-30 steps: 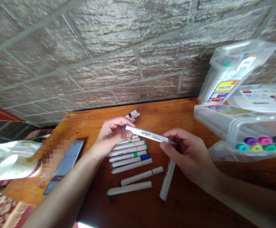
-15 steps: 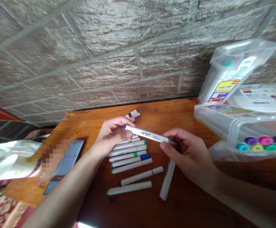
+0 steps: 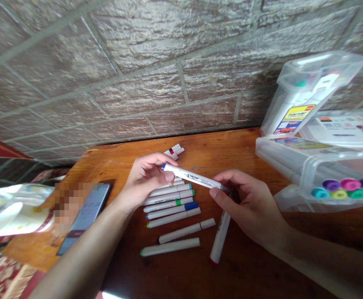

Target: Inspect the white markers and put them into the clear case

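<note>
A white marker [image 3: 193, 176] with a blue left end and printed lettering is held slantwise above the table. My left hand [image 3: 148, 174] pinches it near the blue end. At its other, greyish end, the thumb and fingers of my right hand [image 3: 246, 207] close on it. Below lies a row of several white markers with green, blue and black ends, among them a blue-capped marker [image 3: 171, 210] and a green-ended marker [image 3: 170, 247]. Under my right hand, a red-ended marker [image 3: 219, 243] lies at an angle, its upper part hidden.
Clear plastic marker cases stand at the right: an upright case [image 3: 293, 104] and a lying case [image 3: 277, 162] with coloured caps showing. A phone [image 3: 87, 218] and a paper cup [image 3: 22, 220] are at the left. The stone wall [image 3: 137, 83] borders the wooden table [image 3: 231, 143].
Almost nothing differs. The marker's right end and my right fingers have shifted very slightly left, and both hands keep their grip.
</note>
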A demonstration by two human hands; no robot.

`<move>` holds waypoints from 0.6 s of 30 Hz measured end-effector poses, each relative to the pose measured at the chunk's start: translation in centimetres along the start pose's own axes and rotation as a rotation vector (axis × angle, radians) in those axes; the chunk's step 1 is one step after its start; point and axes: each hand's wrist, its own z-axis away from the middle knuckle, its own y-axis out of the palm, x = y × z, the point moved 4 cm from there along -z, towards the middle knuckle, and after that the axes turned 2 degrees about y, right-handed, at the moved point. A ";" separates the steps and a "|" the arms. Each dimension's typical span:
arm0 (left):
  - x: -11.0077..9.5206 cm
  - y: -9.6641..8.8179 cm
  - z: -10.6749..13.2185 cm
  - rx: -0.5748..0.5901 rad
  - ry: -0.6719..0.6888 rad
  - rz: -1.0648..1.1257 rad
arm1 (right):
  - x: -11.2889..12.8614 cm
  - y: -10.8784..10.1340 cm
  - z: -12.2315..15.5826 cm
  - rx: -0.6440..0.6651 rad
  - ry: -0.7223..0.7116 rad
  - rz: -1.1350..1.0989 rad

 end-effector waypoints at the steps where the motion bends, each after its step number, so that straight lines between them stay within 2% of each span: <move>1: 0.0 0.0 0.0 0.003 0.006 -0.001 | 0.0 0.0 0.0 -0.001 -0.001 0.002; 7: -0.3 0.4 0.3 -0.004 0.047 -0.002 | 0.1 0.2 0.1 0.036 0.013 0.073; 13: -2.1 2.3 0.7 -0.081 0.159 -0.116 | 0.0 0.3 0.0 0.055 -0.027 0.213; 18: -3.4 3.6 1.5 -0.034 0.272 -0.196 | -0.1 0.3 0.1 0.061 -0.056 0.285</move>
